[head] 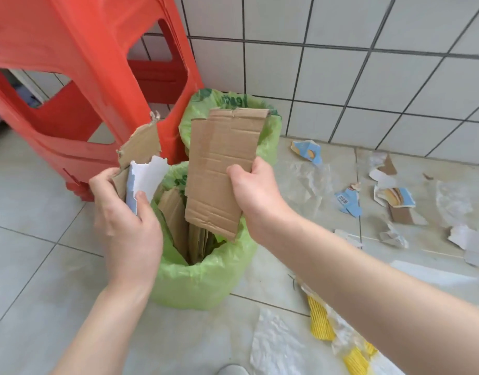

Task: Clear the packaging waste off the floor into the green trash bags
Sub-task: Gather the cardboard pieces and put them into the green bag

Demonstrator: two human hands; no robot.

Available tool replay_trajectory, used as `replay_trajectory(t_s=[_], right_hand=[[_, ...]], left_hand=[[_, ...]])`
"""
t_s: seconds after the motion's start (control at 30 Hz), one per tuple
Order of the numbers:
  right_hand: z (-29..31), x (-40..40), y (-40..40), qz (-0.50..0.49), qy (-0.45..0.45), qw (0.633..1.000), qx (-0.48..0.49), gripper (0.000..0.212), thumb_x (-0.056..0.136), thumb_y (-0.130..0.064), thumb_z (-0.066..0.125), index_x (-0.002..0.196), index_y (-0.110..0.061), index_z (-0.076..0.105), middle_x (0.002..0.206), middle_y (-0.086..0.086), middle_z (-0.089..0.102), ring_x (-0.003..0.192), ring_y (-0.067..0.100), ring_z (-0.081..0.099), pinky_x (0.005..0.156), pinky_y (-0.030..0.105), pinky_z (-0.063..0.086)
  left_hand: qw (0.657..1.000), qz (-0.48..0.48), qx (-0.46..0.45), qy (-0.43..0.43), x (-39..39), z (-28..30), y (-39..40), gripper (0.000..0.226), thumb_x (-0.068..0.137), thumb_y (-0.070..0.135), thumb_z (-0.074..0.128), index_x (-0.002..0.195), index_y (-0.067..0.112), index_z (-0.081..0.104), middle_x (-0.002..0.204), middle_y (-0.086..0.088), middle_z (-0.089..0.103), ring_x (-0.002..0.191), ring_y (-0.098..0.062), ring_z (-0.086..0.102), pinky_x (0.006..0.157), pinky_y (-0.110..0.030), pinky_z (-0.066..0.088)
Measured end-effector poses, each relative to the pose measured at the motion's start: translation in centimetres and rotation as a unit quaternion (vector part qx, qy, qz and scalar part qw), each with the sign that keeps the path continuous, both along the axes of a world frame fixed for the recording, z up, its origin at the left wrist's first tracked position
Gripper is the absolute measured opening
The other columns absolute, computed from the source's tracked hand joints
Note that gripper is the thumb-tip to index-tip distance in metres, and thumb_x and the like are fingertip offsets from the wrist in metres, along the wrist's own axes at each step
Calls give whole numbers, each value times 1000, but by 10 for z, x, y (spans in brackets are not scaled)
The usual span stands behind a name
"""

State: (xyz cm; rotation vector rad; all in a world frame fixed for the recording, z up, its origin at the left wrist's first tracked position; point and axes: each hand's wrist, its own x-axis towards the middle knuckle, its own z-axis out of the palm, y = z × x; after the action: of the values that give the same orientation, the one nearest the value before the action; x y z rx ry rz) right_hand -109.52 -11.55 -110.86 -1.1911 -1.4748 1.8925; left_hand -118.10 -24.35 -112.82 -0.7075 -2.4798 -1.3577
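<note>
My right hand (pixel 255 197) grips a flat brown cardboard sheet (pixel 222 169) by its right edge, holding it upright over the near green trash bag (pixel 200 280). Cardboard pieces stand inside that bag. My left hand (pixel 124 212) holds torn cardboard scraps (pixel 142 144) and a white and blue paper piece (pixel 146 178) just left of the bag's mouth. A second green trash bag (pixel 270 131) stands behind the first, against the wall.
A red plastic stool (pixel 78 63) stands at the left, touching the bags. Torn blue printed box pieces (pixel 349 201), clear plastic film (pixel 311 180) and paper scraps lie on the floor tiles at right. Yellow foam netting (pixel 320 320) in plastic lies near front right. A tiled wall (pixel 368 77) is behind.
</note>
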Motion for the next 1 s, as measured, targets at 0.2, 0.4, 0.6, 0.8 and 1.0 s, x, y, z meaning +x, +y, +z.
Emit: replay_trajectory(t_s=[0.2, 0.4, 0.6, 0.8, 1.0], right_hand=[[-14, -18, -18, 25, -45, 997, 55, 29, 97, -12, 39, 125, -16, 46, 111, -5, 51, 104, 15, 50, 95, 26, 38], [-28, -21, -24, 33, -80, 992, 90, 34, 95, -10, 42, 129, -17, 44, 118, 0, 57, 113, 22, 53, 95, 26, 40], [-20, -12, 2, 139, -119, 982, -34, 32, 85, -15, 58, 117, -15, 53, 115, 8, 64, 105, 27, 60, 93, 44, 50], [-12, -3, 28, 94, -123, 984, 87, 7, 90, -20, 52, 93, -19, 58, 96, 11, 71, 86, 32, 70, 79, 48, 58], [-20, -12, 2, 78, -150, 962, 216, 19, 87, -10, 51, 82, -5, 69, 77, 13, 70, 71, 33, 67, 66, 37, 57]], left_hand=[[997, -38, -43, -55, 0, -18, 0, 37, 89, -2, 44, 123, 9, 35, 120, -14, 51, 106, -32, 47, 85, -36, 37], [977, -105, -144, -114, 13, -30, 8, 51, 89, 4, 45, 135, 20, 29, 130, -9, 51, 110, -35, 51, 76, -33, 35], [933, -170, -209, -240, 5, -20, 11, 100, 84, 22, 64, 149, 37, -11, 158, 5, 17, 142, -20, 27, 110, -35, 26], [959, -148, -182, -160, 7, -16, 25, 67, 88, 28, 60, 147, 25, 28, 147, 6, 40, 134, -14, 37, 105, -31, 29], [967, -140, -193, -91, 6, -26, 25, 47, 91, 15, 57, 137, 16, 48, 141, 1, 49, 130, -16, 43, 100, -19, 26]])
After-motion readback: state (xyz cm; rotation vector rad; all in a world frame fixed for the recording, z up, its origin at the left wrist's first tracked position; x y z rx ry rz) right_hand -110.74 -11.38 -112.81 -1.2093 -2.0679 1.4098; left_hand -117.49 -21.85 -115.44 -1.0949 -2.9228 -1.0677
